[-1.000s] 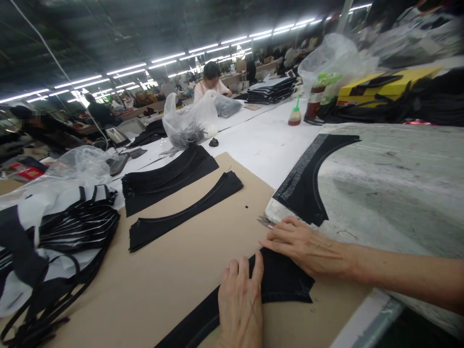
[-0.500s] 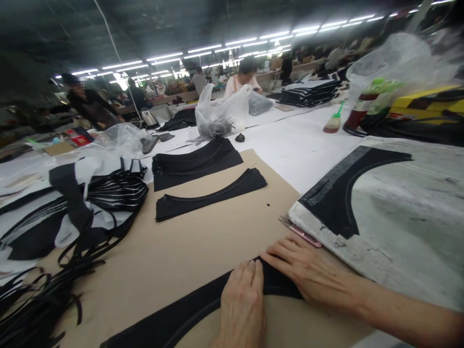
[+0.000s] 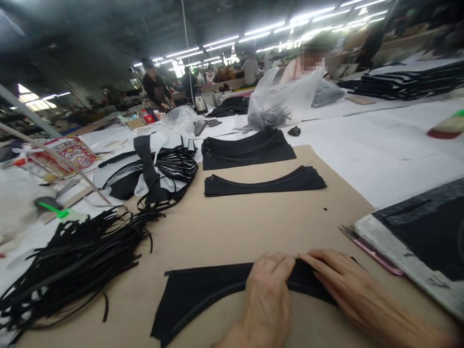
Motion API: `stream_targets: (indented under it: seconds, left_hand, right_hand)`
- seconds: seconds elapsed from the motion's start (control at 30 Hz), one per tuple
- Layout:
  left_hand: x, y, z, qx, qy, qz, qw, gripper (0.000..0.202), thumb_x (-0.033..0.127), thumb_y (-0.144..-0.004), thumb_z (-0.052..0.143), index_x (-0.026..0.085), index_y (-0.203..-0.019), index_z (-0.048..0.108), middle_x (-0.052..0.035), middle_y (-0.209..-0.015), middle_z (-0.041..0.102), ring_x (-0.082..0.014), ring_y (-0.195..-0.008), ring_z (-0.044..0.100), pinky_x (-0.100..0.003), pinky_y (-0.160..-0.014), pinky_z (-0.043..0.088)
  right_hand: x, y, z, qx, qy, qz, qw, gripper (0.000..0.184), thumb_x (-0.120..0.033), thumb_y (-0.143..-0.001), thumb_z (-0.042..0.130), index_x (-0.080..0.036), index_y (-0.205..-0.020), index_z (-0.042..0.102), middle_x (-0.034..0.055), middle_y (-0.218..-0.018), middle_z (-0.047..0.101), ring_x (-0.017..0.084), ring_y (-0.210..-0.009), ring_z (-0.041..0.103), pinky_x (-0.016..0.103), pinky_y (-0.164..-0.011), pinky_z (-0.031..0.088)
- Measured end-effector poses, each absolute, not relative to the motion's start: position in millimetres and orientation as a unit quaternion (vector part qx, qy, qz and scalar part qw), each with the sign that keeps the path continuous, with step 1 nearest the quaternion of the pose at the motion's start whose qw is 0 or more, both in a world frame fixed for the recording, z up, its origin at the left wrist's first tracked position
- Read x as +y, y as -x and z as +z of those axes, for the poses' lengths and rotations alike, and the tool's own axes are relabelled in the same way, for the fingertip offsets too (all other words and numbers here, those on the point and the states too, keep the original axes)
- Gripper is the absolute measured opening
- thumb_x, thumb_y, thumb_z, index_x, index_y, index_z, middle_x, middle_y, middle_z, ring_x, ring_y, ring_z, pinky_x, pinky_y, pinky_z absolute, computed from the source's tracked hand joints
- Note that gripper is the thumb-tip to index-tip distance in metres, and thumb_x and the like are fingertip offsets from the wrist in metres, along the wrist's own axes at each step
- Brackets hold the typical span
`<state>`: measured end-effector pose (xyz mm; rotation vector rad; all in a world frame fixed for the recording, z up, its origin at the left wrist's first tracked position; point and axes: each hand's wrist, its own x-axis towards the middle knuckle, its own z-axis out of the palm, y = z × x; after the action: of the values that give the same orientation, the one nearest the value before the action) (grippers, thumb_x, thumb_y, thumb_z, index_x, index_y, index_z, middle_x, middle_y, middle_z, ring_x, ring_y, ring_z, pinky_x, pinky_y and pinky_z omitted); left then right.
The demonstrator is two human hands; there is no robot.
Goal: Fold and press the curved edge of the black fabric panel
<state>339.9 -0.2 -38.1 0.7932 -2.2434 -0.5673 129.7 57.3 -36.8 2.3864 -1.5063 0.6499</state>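
Note:
A curved black fabric piece (image 3: 203,285) lies on the brown board (image 3: 232,232) right in front of me. Near the middle of its upper edge, my left hand (image 3: 270,292) is closed on the cloth, its fingers bent and held together. Just to the right, my right hand (image 3: 340,282) grips the same edge, fingertips almost meeting those of the left. The fingertips are partly hidden against the dark cloth. Farther up the board are a similar black piece (image 3: 264,183) and a stack of curved black pieces (image 3: 246,152).
Pink-handled thread snips (image 3: 377,253) lie beside a pale slab (image 3: 431,285) bearing more black fabric (image 3: 431,232). Black strips (image 3: 90,261) heap at left. A plastic bag (image 3: 275,104) stands at the back, with people (image 3: 154,87) beyond. A bottle (image 3: 447,128) appears far right.
The view has swung left, bringing more of the strip heap and the fabric's left end into sight. Both hands stay on the fabric's upper edge, with their fingertips still close together.

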Motion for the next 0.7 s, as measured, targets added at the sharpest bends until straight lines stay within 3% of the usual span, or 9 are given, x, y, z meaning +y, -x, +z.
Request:
stream_targets:
  seconds: [0.23,0.4,0.5,0.7]
  left_hand:
    - [-8.9,-389.9,-47.2,-0.874,-0.403,-0.086,0.256,0.044,0.0,-0.084,0.038,0.016,-0.117,0.062,-0.0065,-0.106,0.066,-0.0197,-0.095,0.06,-0.035,-0.088,0.053]
    - [-1.4,-391.4,-64.2,-0.903,-0.339,0.04,0.26,0.046,-0.001,-0.08,0.039,0.009,-0.121,0.059,-0.0083,-0.108,0.067,-0.0202,-0.099,0.059,-0.033,-0.093,0.051]
    - [0.6,-397.2,-64.9,-0.891,-0.358,0.044,0.277,0.048,-0.001,-0.079,0.039,0.01,-0.121,0.059,-0.0076,-0.111,0.067,-0.0196,-0.103,0.059,-0.032,-0.095,0.049]
    - [-2.9,-429.9,-56.5,-0.853,-0.466,0.044,0.23,0.047,0.0,-0.074,0.044,0.011,-0.115,0.064,-0.0067,-0.097,0.068,-0.0225,-0.089,0.06,-0.037,-0.086,0.053]
  right_hand:
    - [37.0,-184.0,-42.0,-0.493,-0.844,0.21,0.024,0.057,0.004,-0.078,0.033,-0.015,-0.128,0.053,0.012,-0.112,0.06,0.022,-0.099,0.056,0.039,-0.088,0.05]
    - [31.5,-199.2,-53.0,-0.478,-0.851,0.197,0.096,0.052,0.001,-0.077,0.039,-0.013,-0.123,0.056,0.0102,-0.107,0.064,0.024,-0.092,0.057,0.041,-0.083,0.049]
    - [33.5,-196.0,-54.4,-0.472,-0.851,0.188,0.132,0.053,0.002,-0.076,0.038,-0.015,-0.125,0.055,0.0069,-0.104,0.066,0.022,-0.089,0.058,0.04,-0.083,0.046]
    - [33.4,-193.8,-51.3,-0.455,-0.853,0.169,0.194,0.057,0.002,-0.075,0.036,-0.014,-0.127,0.053,0.0059,-0.106,0.067,0.021,-0.09,0.057,0.043,-0.086,0.04]
